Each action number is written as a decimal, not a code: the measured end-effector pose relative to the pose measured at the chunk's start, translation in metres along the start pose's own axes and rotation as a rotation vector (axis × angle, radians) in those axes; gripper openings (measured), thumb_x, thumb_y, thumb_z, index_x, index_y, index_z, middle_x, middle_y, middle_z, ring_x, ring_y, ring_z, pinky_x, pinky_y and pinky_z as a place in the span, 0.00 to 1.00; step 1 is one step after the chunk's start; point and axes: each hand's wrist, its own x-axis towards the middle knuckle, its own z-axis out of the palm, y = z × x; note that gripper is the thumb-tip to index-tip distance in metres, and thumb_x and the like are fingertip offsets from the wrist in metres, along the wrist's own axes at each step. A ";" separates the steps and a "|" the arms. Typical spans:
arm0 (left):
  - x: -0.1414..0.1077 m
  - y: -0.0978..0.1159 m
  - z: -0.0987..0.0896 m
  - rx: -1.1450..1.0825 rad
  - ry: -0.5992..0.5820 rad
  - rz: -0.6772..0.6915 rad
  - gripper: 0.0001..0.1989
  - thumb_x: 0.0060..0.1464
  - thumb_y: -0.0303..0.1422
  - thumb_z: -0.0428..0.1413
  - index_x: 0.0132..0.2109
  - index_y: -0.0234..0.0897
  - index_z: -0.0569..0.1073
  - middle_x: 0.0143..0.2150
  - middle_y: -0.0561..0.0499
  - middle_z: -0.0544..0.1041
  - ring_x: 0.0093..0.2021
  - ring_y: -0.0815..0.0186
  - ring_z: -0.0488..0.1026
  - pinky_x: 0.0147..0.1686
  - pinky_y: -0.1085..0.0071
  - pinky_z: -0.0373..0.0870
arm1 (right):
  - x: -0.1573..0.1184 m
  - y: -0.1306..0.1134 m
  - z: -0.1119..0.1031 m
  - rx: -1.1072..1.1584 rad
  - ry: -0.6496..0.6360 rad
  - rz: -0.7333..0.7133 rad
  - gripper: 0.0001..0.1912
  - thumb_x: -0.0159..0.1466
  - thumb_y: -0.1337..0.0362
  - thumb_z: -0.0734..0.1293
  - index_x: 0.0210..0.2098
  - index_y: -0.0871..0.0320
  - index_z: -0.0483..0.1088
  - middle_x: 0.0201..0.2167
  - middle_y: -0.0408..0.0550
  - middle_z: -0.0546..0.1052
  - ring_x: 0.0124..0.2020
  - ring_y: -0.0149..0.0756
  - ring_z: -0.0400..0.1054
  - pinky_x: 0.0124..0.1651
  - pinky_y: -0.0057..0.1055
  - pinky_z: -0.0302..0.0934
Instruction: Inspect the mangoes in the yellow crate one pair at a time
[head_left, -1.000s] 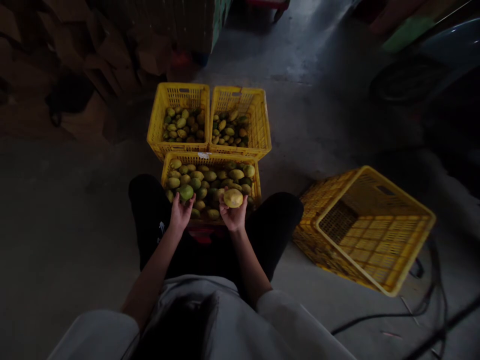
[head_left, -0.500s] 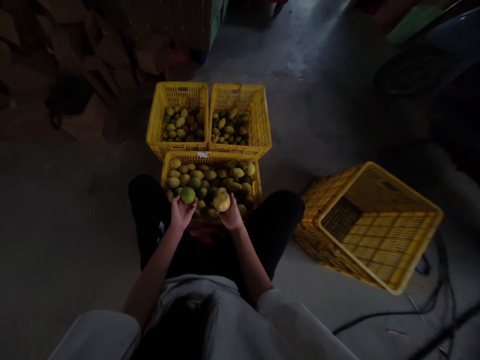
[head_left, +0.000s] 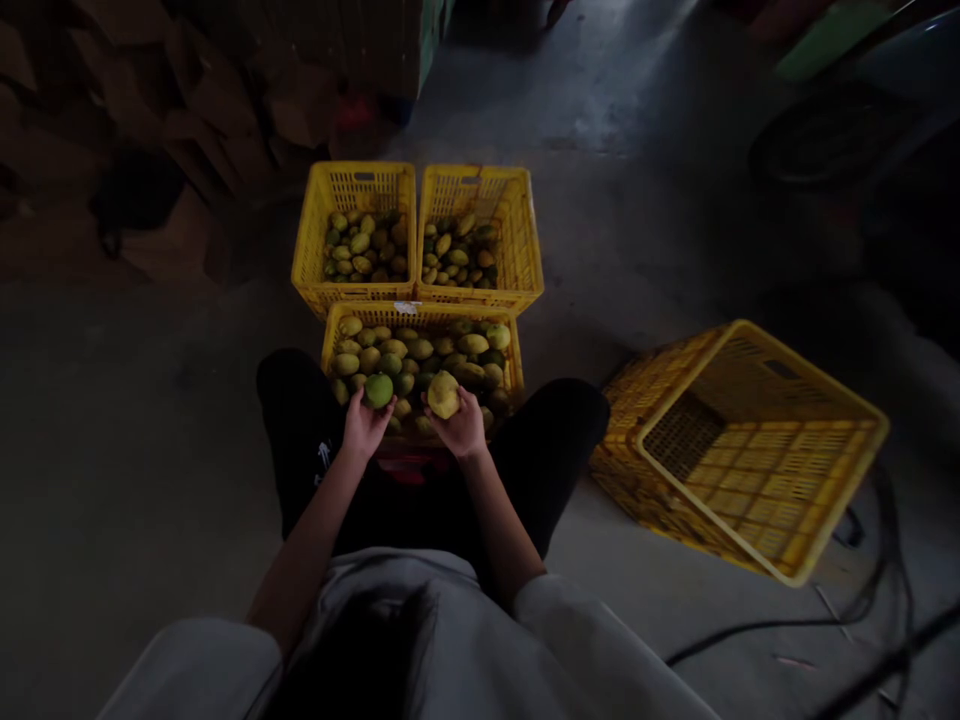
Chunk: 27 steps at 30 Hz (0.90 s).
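My left hand [head_left: 365,424] is closed round a green lemon [head_left: 378,390], fingers curled at its sides. In my right hand [head_left: 460,424] I grip a yellow lemon [head_left: 443,396] from below and the right. Both hands are above the near edge of a yellow plastic crate [head_left: 519,372], which holds many green and yellow lemons [head_left: 421,349]. This crate stands between my knees, and my hands hide part of its front.
Behind it, two more yellow crates, a left one [head_left: 301,245] and a right one [head_left: 532,240], hold smaller heaps of lemons. A tilted yellow crate [head_left: 757,440] is on the right, near black cables [head_left: 877,570]. Cardboard boxes [head_left: 176,235] fill the dim back left.
The yellow lemon has turned in my right hand, and the fingers have shifted round it. The green lemon has turned slightly in my left hand. The crates have stayed put.
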 end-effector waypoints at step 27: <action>-0.006 0.001 0.002 -0.112 0.087 0.075 0.07 0.64 0.31 0.54 0.46 0.38 0.76 0.39 0.48 0.81 0.41 0.63 0.81 0.41 0.68 0.80 | -0.009 -0.010 0.010 0.335 0.072 0.003 0.13 0.66 0.54 0.65 0.43 0.56 0.73 0.40 0.49 0.82 0.43 0.37 0.78 0.39 0.30 0.77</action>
